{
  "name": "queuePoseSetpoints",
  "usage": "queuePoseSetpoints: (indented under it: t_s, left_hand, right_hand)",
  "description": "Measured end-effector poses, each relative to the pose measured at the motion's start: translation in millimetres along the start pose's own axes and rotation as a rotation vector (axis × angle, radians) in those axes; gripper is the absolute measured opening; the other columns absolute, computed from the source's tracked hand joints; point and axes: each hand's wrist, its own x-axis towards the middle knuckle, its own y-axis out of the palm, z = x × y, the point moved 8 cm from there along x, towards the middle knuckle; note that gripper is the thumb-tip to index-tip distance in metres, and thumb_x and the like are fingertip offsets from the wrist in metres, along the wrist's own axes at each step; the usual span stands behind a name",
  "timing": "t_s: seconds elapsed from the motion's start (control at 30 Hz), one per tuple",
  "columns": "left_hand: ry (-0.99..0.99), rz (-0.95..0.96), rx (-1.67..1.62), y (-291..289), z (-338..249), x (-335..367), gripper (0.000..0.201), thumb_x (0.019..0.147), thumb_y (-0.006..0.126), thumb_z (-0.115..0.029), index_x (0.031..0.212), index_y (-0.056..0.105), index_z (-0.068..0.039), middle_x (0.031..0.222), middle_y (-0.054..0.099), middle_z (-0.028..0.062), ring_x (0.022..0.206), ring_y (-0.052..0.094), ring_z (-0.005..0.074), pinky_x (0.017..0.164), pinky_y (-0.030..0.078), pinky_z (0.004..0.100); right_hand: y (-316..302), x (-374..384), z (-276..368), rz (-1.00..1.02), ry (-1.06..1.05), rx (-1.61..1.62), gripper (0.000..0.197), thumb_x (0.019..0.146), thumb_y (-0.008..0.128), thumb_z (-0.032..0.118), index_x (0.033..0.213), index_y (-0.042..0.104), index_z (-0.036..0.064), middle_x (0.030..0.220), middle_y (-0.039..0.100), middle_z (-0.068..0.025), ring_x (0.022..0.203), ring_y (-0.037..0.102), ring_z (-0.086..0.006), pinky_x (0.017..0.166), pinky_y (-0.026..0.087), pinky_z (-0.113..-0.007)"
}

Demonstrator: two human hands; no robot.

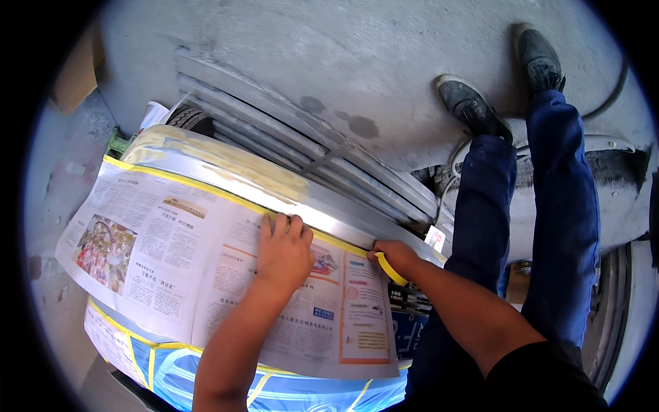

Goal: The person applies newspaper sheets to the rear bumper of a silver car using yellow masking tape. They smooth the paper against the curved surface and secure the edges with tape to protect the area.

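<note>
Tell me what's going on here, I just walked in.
A person's left hand presses on a sheet of newspaper, fingertips at its upper edge, where yellow tape runs along a pale vehicle panel. The right hand, farther along that edge, grips a curved piece of tape; whether it's a roll is hard to tell. The newspaper's lower edge hangs over a blue-looking covering.

The head view looks steeply down from above and behind the grip, facing the left hand (285, 253) and right hand (396, 261) from nearby. Its fisheye spread takes in the newspaper (206, 281) under them, the floor (309, 41) beyond and the legs (561, 199) to their right, with edges bending toward a round, dark rim.
</note>
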Motion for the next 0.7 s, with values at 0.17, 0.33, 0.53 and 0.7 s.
queuePoseSetpoints:
  t_s: [0.17,0.33,0.53,0.7]
  left_hand:
    - [-0.003,0.065,0.014,5.0,-7.7,0.1,0.049,0.082,0.067,-0.03,0.124,0.063,-0.006,0.13,0.053,0.0113,0.129,0.042,0.0319,0.115,0.026,0.0536]
    - [0.014,0.14,0.023,9.5,-19.6,3.3,0.053,0.083,0.065,-0.033,0.128,0.062,-0.005,0.133,0.052,0.0103,0.13,0.041,0.0315,0.116,0.024,0.0536]
    - [0.026,0.227,0.066,15.3,-32.0,5.3,0.055,0.087,0.061,-0.034,0.134,0.057,-0.005,0.137,0.051,0.0098,0.131,0.041,0.0307,0.116,0.025,0.0537]
    - [0.047,0.244,0.113,22.0,-45.6,6.0,0.057,0.087,0.061,-0.034,0.136,0.055,-0.006,0.137,0.05,0.0103,0.132,0.04,0.0312,0.116,0.025,0.0541]
  right_hand:
    - [4.0,7.8,-17.5,-0.137,-0.106,0.0,0.034,0.092,0.062,0.037,0.094,0.068,0.004,0.092,0.069,-0.0185,0.083,0.066,-0.0328,0.075,0.05,-0.04]
    - [8.1,11.2,-27.4,-0.171,-0.108,-0.038,0.034,0.092,0.062,0.037,0.094,0.068,0.0036,0.091,0.069,-0.0188,0.083,0.066,-0.033,0.076,0.05,-0.039]
    - [7.2,12.2,-23.2,-0.118,-0.058,-0.098,0.033,0.093,0.061,0.037,0.098,0.069,0.0057,0.097,0.07,-0.0189,0.09,0.065,-0.0357,0.08,0.05,-0.042]
    - [7.9,12.5,-22.3,-0.153,-0.082,-0.111,0.034,0.093,0.063,0.037,0.097,0.068,0.0044,0.095,0.07,-0.0189,0.088,0.066,-0.0363,0.078,0.051,-0.041]
